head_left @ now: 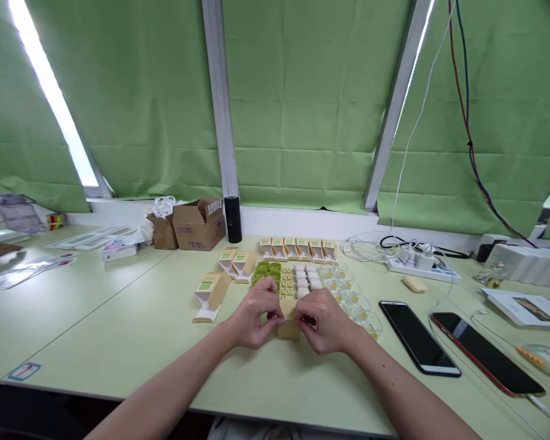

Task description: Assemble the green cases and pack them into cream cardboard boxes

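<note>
Together, hands (256,311) (325,320) pinch a squarish cardboard box (288,330).

The hands (257,313) (326,320) partly hide the small carton (288,329).

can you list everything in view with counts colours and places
small box: 1, tan, front centre
open boxes: 9, tan, back row and left
cups: several, green, middle
blocks: several, yellow, right of cups
cubes: several, pale pink, right of blocks
tubs: several, clear, right of cubes
phones: 2, dark screens, right
power strip: 1, white, back right
oval case: 1, cream, near power strip
cables: several, mixed colours, right
cylinder: 1, black, back
cartons: 2, brown, back left
blinds: several, green, behind
tabletop: count unclear, pale green, below
far edges: more things, too unclear to count
left hand: 1, bare, small box's left
right hand: 1, bare, small box's right
</note>
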Tool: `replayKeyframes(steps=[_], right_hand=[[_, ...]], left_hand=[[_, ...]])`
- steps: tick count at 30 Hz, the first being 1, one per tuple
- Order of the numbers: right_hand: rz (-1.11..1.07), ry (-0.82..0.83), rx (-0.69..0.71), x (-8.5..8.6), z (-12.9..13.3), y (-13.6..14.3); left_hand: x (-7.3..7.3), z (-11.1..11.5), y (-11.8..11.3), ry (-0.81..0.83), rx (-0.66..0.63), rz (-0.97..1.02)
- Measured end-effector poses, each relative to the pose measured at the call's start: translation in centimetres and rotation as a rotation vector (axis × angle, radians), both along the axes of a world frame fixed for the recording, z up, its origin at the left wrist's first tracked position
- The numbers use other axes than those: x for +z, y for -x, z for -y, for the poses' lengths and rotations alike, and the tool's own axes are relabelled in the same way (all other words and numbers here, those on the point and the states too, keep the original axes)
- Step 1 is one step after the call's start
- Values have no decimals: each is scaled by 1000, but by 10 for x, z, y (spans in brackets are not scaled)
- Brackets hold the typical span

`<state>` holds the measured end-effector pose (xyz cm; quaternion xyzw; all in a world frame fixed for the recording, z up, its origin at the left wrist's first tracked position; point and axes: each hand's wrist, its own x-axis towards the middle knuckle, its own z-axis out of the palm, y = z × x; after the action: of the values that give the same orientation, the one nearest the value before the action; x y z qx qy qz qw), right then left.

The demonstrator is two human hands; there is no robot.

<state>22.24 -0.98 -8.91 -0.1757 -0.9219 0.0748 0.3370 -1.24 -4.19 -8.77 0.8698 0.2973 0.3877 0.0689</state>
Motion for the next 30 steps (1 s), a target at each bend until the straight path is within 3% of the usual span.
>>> replayKeyframes(steps=[3, 9, 17, 22, 27, 30], right_hand=[[28, 33, -14, 5, -1, -4], [109, 117, -121, 15, -8, -13], [210, 222, -137, 22, -7, -17], [172, 178, -127, 19, -14, -23], [86, 152, -87, 21, -8, -17], [90, 134, -32, 23, 1, -8]], left_hand=[[1, -1, -1, -31, 56, 26], [2, -7, 0, -25, 352, 3], [-4, -8, 0, 3, 355, -52], [-4, -6, -2, 0, 287, -43], [1, -5, -3, 55, 376, -46], [3, -5, -3, 121, 365, -101]])
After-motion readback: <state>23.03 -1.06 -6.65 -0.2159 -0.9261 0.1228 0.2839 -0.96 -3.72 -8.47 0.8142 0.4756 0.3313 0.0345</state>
